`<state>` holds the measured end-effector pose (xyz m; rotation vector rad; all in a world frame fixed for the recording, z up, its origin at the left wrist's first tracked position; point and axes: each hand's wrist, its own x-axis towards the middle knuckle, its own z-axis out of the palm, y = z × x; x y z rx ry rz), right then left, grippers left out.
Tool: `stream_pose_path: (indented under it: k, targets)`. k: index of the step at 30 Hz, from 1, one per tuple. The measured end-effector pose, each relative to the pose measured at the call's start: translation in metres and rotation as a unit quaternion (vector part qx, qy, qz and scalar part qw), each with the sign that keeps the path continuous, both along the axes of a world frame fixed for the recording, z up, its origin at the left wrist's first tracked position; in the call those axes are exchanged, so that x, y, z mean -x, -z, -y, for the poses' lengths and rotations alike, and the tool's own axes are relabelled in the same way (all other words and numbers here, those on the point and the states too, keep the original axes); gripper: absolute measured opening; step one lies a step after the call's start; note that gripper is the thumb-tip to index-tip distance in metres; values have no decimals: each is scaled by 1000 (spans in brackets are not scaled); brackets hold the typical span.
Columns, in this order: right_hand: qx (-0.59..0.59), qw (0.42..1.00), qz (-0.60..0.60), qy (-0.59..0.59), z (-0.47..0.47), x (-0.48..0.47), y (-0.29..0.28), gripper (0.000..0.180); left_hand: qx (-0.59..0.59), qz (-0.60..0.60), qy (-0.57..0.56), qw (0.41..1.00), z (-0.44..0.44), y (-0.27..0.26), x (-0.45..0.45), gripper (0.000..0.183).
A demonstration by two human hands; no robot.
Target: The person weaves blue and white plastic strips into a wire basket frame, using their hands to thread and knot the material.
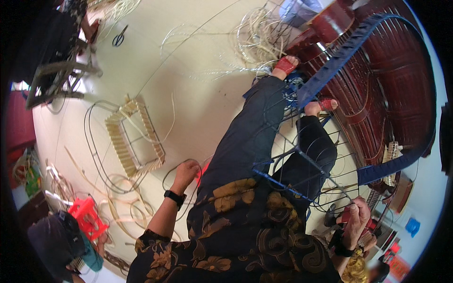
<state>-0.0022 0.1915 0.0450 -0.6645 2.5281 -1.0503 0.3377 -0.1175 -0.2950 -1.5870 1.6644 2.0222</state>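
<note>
A wire basket frame [283,152] rests on my lap, its side and base wires bare in places. Blue strip wraps its tall arched handle [339,67] and part of its near rim [279,182]. My right hand [358,212], at the right, pinches the end of a taut dark strand [329,177], which runs back to the middle of the frame. Beside my left thigh, my left hand [187,174] has its fingers curled on a thin dark cord [165,175] that loops around the wrist. The fingertips are partly hidden.
A half-wrapped frame [122,152] lies on the floor at left, near loose pale strips [116,208]. Scissors [120,37] and a tangle of strips [258,35] lie further off. A dark wooden bench [357,88] stands at right. Other people [56,240] sit nearby, beside a red stool [88,217].
</note>
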Motion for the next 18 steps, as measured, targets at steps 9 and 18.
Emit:
stream_pose_path:
  k: [9,18]
  targets:
    - [3,999,-44,-13,1,0,1,20,-35,-40,-70,996,45,0,25,16]
    - [1,999,-51,-17,0,1,2,19,-58,-24,-46,997,29,-5,39,16]
